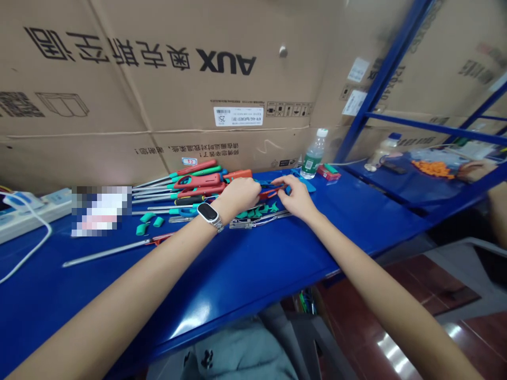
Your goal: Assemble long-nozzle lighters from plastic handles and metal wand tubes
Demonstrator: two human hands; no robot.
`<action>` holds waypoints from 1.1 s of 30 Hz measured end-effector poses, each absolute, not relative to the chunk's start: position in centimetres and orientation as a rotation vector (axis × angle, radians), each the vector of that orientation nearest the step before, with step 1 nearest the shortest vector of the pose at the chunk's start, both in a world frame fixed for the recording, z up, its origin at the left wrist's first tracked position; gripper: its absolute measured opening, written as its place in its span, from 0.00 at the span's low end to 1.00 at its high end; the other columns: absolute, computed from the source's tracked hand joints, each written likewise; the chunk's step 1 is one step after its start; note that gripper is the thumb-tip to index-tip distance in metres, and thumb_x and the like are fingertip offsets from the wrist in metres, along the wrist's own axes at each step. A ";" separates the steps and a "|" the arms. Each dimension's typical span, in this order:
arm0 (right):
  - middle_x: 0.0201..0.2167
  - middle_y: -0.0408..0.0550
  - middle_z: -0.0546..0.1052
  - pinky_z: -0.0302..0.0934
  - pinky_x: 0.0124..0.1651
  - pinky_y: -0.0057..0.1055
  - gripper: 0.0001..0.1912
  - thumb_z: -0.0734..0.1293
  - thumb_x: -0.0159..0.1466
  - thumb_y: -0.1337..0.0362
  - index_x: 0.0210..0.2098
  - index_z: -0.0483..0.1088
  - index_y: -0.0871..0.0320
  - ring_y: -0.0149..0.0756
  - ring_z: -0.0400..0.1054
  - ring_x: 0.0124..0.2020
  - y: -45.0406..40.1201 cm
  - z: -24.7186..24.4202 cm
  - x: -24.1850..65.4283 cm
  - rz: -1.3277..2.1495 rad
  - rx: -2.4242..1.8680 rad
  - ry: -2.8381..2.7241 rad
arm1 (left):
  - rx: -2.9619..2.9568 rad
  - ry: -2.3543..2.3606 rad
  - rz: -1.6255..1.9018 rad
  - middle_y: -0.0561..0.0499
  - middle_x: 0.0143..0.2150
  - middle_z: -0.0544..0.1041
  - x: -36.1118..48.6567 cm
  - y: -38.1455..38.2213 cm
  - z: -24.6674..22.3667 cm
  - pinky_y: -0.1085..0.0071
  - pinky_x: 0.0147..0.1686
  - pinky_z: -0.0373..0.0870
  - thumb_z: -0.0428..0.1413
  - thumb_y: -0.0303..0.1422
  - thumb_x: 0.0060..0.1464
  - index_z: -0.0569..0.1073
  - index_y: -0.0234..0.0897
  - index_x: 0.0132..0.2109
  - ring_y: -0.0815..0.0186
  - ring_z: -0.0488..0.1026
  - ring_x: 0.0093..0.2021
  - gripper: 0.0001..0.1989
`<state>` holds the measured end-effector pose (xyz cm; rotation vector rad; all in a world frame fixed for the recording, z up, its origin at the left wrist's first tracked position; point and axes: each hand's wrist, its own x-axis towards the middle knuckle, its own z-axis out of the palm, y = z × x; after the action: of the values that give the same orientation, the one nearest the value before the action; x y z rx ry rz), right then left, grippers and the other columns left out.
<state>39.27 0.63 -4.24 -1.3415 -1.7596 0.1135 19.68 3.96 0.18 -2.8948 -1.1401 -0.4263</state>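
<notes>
My left hand [241, 196], with a watch [208, 214] on its wrist, is closed at the right end of a pile of red- and green-handled tools [200, 182]; what its fingers hold is hidden. Just to its right, my right hand [293, 196] pinches a thin red piece [271, 192] between thumb and fingers. Small green parts [257, 212] lie below both hands. Three green caps [146, 217] sit farther left. A long metal rod with a red handle [106, 253] lies near my left forearm.
Behind the blue table [245, 269] stands a large cardboard box [158, 95]. A water bottle [312, 158] and a small red box [328, 173] are at the back right. A white power strip [35, 214] lies left. Orange parts [432, 169] and another person's arm [497, 203] are far right.
</notes>
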 end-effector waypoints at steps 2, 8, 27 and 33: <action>0.41 0.51 0.77 0.69 0.50 0.43 0.15 0.62 0.60 0.72 0.43 0.75 0.54 0.42 0.72 0.40 -0.3 -3.8 38.6 0.007 -1.289 -1.659 | -2.743 -1.171 -0.284 0.36 0.34 0.81 18.9 3.6 0.7 0.61 0.39 0.71 0.51 0.27 0.66 0.80 0.31 0.36 0.50 0.81 0.38 0.14; 0.35 0.49 0.76 0.70 0.42 0.39 0.05 0.64 0.66 0.63 0.41 0.71 0.54 0.39 0.70 0.34 -2.6 -4.0 35.0 0.247 -1.209 -1.603 | -2.531 -1.339 -0.517 0.42 0.32 0.80 14.2 1.0 0.6 0.66 0.30 0.65 0.42 0.36 0.75 0.74 0.33 0.48 0.55 0.78 0.31 0.17; 0.29 0.45 0.77 0.67 0.35 0.37 0.21 0.54 0.77 0.55 0.60 0.71 0.52 0.40 0.72 0.28 -0.6 -3.4 22.3 0.531 -0.995 -2.036 | -2.552 -1.679 -1.420 0.56 0.17 0.64 -2.4 -3.2 -1.9 0.69 0.23 0.55 0.47 0.44 0.69 0.71 0.39 0.26 0.69 0.59 0.19 0.24; 0.51 0.52 0.83 0.68 0.44 0.42 0.18 0.64 0.69 0.64 0.56 0.78 0.52 0.52 0.77 0.49 1.3 -2.1 23.8 0.058 -1.297 -2.386 | -2.543 -1.682 -1.355 0.55 0.19 0.65 -2.7 -2.4 -2.3 0.70 0.25 0.55 0.49 0.44 0.68 0.71 0.38 0.27 0.68 0.61 0.22 0.23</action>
<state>23.84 1.32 -2.06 -1.2975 -2.3860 0.0579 -2.69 -2.35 -2.31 -2.5429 -1.6822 -1.3554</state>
